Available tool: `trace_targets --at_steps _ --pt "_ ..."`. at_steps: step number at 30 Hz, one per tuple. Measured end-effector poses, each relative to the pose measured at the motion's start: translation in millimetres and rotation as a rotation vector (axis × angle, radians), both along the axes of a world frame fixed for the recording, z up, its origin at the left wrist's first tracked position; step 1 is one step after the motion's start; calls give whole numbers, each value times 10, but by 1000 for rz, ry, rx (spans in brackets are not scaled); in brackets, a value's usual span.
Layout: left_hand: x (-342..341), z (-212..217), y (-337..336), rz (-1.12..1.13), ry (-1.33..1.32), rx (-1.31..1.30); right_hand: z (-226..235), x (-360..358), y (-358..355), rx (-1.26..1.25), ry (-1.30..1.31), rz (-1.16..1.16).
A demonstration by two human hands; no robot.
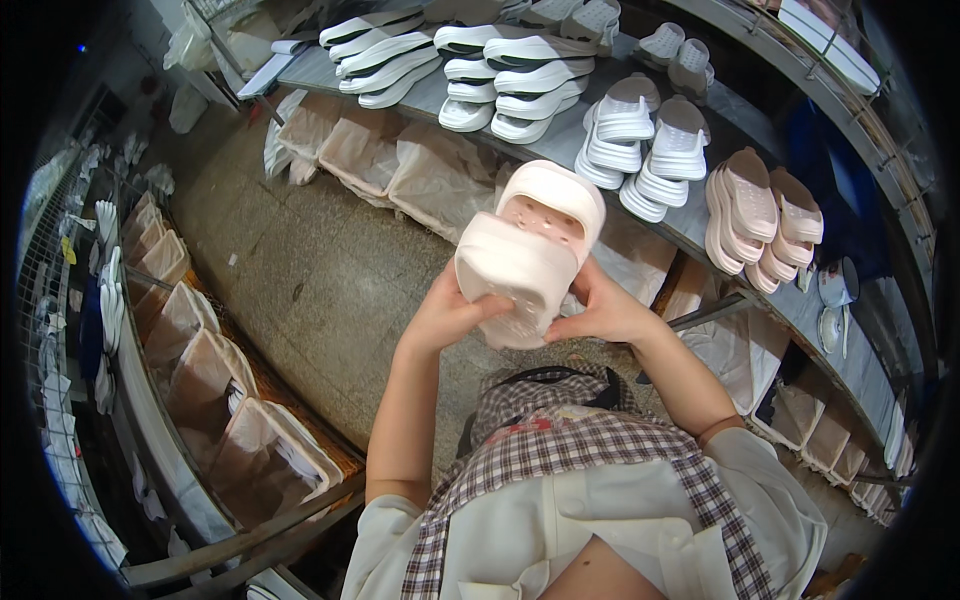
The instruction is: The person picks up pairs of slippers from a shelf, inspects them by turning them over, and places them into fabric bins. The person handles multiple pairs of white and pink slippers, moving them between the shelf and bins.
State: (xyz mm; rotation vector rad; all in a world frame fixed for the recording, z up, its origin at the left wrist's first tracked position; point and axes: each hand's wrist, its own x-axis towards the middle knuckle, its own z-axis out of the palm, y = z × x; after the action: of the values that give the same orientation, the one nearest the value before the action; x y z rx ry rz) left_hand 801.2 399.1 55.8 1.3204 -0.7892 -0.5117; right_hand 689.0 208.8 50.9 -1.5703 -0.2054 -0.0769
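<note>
In front of my chest I hold a pair of pale pink foam clogs in both hands. The nearer clog (pixel 505 258) overlaps the farther clog (pixel 568 187), whose opening and a few holes show. My left hand (pixel 458 310) grips the pair from the left, thumb lying across the nearer clog. From the right, my right hand (pixel 605 303) is closed on the pair, its thumb near the bottom end. Most fingers of both hands are hidden behind the clogs.
A grey bench (pixel 690 225) carries stacks of white clogs (pixel 540 85) and pink clogs (pixel 745 205). Cloth-lined bins (pixel 435 170) stand below it. More lined bins (pixel 215 375) and a wire rack (pixel 50 340) line the left side. Between them lies bare floor (pixel 310 270).
</note>
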Motion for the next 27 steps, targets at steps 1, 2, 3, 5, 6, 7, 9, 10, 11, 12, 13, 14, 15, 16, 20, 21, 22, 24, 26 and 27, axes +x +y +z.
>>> trace_targets --at_steps 1,2,3,5,6,7,9,10,11,12,13,14,15,16,20,21,22,24,26,27 --pt "-12 30 -35 86 -16 60 -6 36 0 -97 -48 -37" --pt "-40 57 -75 93 216 -22 -8 65 0 -402 40 -156" --pt "-78 82 -113 37 533 -186 -4 129 -22 -468 -259 -198" --pt "-226 102 -144 -183 984 -499 8 209 -58 -529 -609 -247" --pt "-233 109 -163 -87 813 -413 16 235 -78 -552 -591 -232" --pt "-245 109 -174 7 789 -348 21 236 -90 -559 -560 -184" --pt "-202 93 -159 -16 865 -343 21 217 -103 -370 -366 -100" --pt "-213 65 -149 93 803 -327 8 178 -85 -163 -197 -65" --pt "-201 37 -140 81 715 -346 -7 149 -70 52 -31 -1" --pt "-203 6 -127 107 632 -333 -26 115 -49 140 32 -15" --pt "-196 -24 -117 105 637 -352 -46 84 -24 239 94 0" --pt "-205 -53 -108 92 633 -384 -67 60 -2 333 133 13" --pt "-209 -78 -97 72 625 -407 -88 29 27 422 108 51" --pt "-210 -98 -88 66 628 -429 -106 13 48 471 109 58" --pt "-211 -165 -76 43 631 -473 -136 -31 123 504 59 76" --pt "-207 -182 -81 26 615 -496 -130 -33 147 445 1 73" --pt "-203 -197 -82 35 641 -463 -114 -30 169 385 -56 71" --pt "-195 -226 -85 -7 639 -445 -53 -31 220 221 -98 47" --pt "-211 -246 -67 -91 870 -403 46 -33 266 -126 -213 19" --pt "-222 -249 -44 -82 994 -322 104 -29 292 -296 -313 31"
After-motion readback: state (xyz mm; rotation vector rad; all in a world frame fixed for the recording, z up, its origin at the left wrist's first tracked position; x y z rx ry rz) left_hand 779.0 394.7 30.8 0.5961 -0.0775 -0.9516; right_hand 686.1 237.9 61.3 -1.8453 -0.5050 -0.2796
